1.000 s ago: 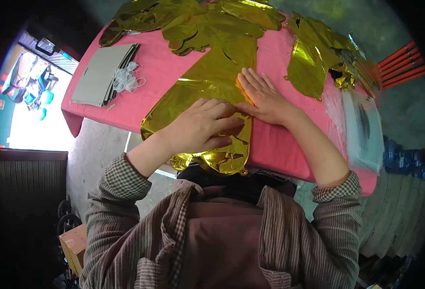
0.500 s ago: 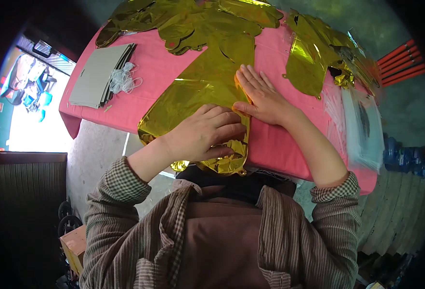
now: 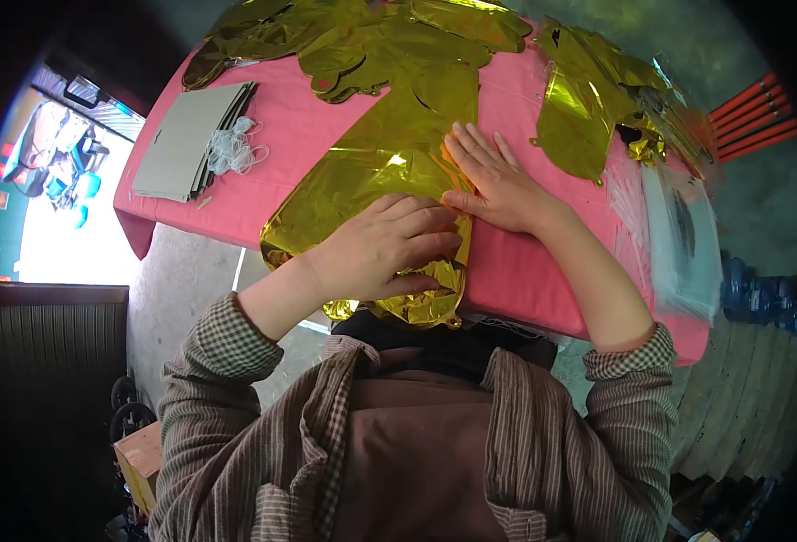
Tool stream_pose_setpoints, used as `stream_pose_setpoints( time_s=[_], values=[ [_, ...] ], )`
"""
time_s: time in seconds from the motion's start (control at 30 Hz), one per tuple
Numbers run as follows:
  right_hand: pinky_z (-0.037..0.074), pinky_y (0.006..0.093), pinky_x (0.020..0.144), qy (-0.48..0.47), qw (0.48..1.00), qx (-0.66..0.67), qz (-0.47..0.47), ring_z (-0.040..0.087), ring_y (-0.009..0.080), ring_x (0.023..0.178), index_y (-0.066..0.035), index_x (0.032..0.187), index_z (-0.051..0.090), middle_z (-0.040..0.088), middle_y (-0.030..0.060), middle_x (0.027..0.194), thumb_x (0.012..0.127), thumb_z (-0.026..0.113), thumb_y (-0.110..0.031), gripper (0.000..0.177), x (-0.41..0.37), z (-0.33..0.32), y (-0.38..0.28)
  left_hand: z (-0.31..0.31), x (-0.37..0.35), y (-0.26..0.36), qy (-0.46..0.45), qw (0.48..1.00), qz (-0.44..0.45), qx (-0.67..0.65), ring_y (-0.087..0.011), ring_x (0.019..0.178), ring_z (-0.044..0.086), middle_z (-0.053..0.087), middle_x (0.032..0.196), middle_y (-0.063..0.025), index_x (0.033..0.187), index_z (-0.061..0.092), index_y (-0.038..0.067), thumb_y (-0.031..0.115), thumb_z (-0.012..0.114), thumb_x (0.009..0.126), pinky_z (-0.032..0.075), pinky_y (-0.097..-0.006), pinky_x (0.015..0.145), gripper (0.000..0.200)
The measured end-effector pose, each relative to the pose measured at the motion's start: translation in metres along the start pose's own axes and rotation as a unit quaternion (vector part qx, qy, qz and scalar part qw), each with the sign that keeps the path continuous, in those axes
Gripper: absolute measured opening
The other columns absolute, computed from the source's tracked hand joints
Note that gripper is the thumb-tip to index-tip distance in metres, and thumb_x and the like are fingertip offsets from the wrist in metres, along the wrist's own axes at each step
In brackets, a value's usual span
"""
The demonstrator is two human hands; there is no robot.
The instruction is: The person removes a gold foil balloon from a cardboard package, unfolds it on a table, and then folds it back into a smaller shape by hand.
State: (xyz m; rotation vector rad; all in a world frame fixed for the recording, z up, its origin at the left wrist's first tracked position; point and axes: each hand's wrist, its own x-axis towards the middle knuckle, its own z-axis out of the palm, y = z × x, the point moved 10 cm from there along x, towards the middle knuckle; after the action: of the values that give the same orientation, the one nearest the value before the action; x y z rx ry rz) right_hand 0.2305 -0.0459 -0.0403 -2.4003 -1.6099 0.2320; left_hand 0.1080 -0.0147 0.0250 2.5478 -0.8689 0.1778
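Note:
A gold foil sheet (image 3: 353, 181) lies across the pink-covered table (image 3: 299, 117), its crumpled lower end hanging at the near edge. My left hand (image 3: 394, 244) rests on the lower part of the foil, fingers bent and slightly apart over the creased section; nothing shows clearly between them. On the foil's right edge lies my right hand (image 3: 498, 185), flat, with its fingers stretched away from me and the thumb pointing left.
Grey cards (image 3: 186, 140) and a tangle of white string (image 3: 233, 147) lie at the left. More gold foil (image 3: 353, 45) covers the far side, with another foil piece (image 3: 579, 108) at the right. Clear plastic bags (image 3: 683, 235) sit near the right edge.

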Motion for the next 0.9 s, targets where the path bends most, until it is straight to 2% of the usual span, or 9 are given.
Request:
stream_pose_setpoints(
  time_s=[0.23, 0.33, 0.43, 0.6, 0.8, 0.87, 0.9],
  values=[
    [0.004, 0.0479, 0.114, 0.01, 1.0, 0.002, 0.003, 0.004, 0.0272, 0.143, -0.008, 0.148, 0.012, 0.01, 0.017, 0.153, 0.089, 0.038, -0.062, 0.083, 0.0, 0.0, 0.001, 0.005, -0.002, 0.001, -0.014, 1.0, 0.009, 0.001, -0.0267, 0.117, 0.046, 0.051, 0.123, -0.0076, 0.116, 0.059, 0.012, 0.028, 0.069, 0.077, 0.037, -0.0415, 0.098, 0.043],
    [0.005, 0.0481, 0.114, 0.066, 0.997, 0.033, 0.005, 0.005, 0.0277, 0.143, -0.011, 0.148, 0.011, 0.01, 0.0171, 0.153, 0.089, 0.039, -0.062, 0.083, 0.0, -0.01, 0.003, 0.005, -0.002, 0.001, -0.013, 1.0, 0.009, 0.009, -0.0264, 0.117, 0.046, 0.051, 0.123, -0.0073, 0.116, 0.059, 0.013, 0.029, 0.069, 0.077, 0.037, -0.0414, 0.098, 0.044],
    [0.006, 0.0462, 0.114, 0.126, 0.992, -0.003, -0.02, 0.009, 0.0288, 0.142, -0.008, 0.147, 0.014, 0.012, 0.0171, 0.153, 0.091, 0.041, -0.056, 0.079, -0.004, -0.028, -0.005, 0.005, -0.002, 0.001, -0.01, 1.0, 0.01, 0.008, -0.0262, 0.116, 0.046, 0.051, 0.123, -0.007, 0.116, 0.059, 0.014, 0.029, 0.069, 0.076, 0.037, -0.0412, 0.097, 0.045],
    [0.005, 0.0462, 0.114, 0.038, 0.998, -0.053, -0.004, 0.015, 0.027, 0.142, -0.002, 0.144, 0.023, 0.021, 0.0165, 0.151, 0.092, 0.041, -0.053, 0.075, -0.003, -0.003, -0.005, 0.004, -0.002, 0.001, -0.004, 1.0, 0.014, 0.011, -0.0259, 0.115, 0.047, 0.051, 0.122, -0.0072, 0.116, 0.06, 0.014, 0.029, 0.07, 0.074, 0.037, -0.0412, 0.097, 0.045],
    [0.003, 0.0466, 0.114, 0.025, 0.997, -0.067, 0.005, 0.013, 0.0257, 0.142, -0.004, 0.145, 0.019, 0.018, 0.015, 0.152, 0.093, 0.038, -0.053, 0.075, -0.004, 0.0, -0.005, -0.002, -0.001, 0.002, 0.004, 1.0, 0.018, -0.011, -0.0267, 0.113, 0.048, 0.052, 0.119, -0.0087, 0.115, 0.059, 0.012, 0.027, 0.071, 0.074, 0.038, -0.0414, 0.095, 0.045],
    [0.003, 0.0467, 0.114, 0.023, 0.997, -0.072, 0.005, 0.012, 0.0256, 0.142, -0.004, 0.146, 0.018, 0.017, 0.0147, 0.152, 0.093, 0.037, -0.054, 0.075, -0.004, 0.0, -0.005, -0.009, 0.001, -0.012, 0.014, 0.992, -0.041, -0.12, -0.0281, 0.108, 0.052, 0.055, 0.113, -0.0095, 0.111, 0.061, 0.01, 0.023, 0.068, 0.077, 0.04, -0.0404, 0.093, 0.037],
    [0.002, 0.0467, 0.114, 0.017, 0.997, -0.069, 0.007, 0.012, 0.0255, 0.142, -0.004, 0.146, 0.017, 0.016, 0.0146, 0.152, 0.093, 0.036, -0.055, 0.076, -0.004, 0.001, -0.004, -0.011, 0.003, -0.014, 0.015, 0.992, -0.039, -0.119, -0.0281, 0.108, 0.052, 0.055, 0.113, -0.0095, 0.111, 0.061, 0.01, 0.023, 0.068, 0.077, 0.04, -0.0404, 0.093, 0.037]
  ],
)
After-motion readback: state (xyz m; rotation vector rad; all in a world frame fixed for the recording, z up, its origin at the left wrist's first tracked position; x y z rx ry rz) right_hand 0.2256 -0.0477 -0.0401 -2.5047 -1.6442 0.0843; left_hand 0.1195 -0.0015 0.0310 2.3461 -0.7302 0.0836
